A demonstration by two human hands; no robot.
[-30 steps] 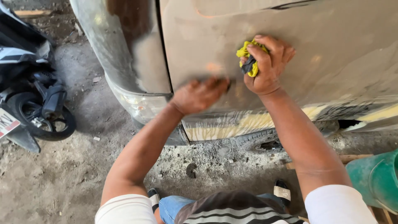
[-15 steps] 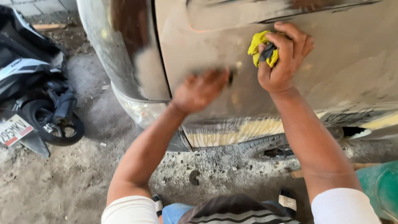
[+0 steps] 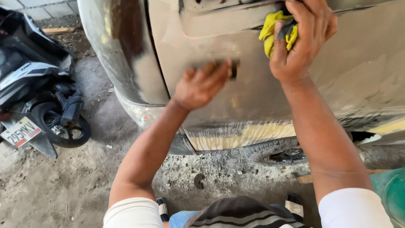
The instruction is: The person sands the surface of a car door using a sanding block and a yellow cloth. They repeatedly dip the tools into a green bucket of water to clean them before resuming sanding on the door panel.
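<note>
My left hand [image 3: 201, 84] presses a small dark sanding block [image 3: 233, 68] against the dull, sanded side panel of a car [image 3: 363, 71]; the hand is motion-blurred. My right hand [image 3: 301, 40] is higher on the same panel and grips a yellow cloth [image 3: 272, 31] bunched with a dark piece. Both forearms reach up from the bottom of the view. The panel shows grey primer and a yellowish strip along its lower edge [image 3: 249, 137].
A parked motorbike [image 3: 38, 101] with a number plate stands at the left on the dirt floor [image 3: 67, 185]. A shiny metal body section [image 3: 114, 46] adjoins the panel. A tyre [image 3: 282, 154] lies under the car. A green container [image 3: 390, 192] sits at the bottom right.
Both hands have moved up the panel; the right hand with the cloth rose toward the top edge. The left hand slid up and right with the block.
</note>
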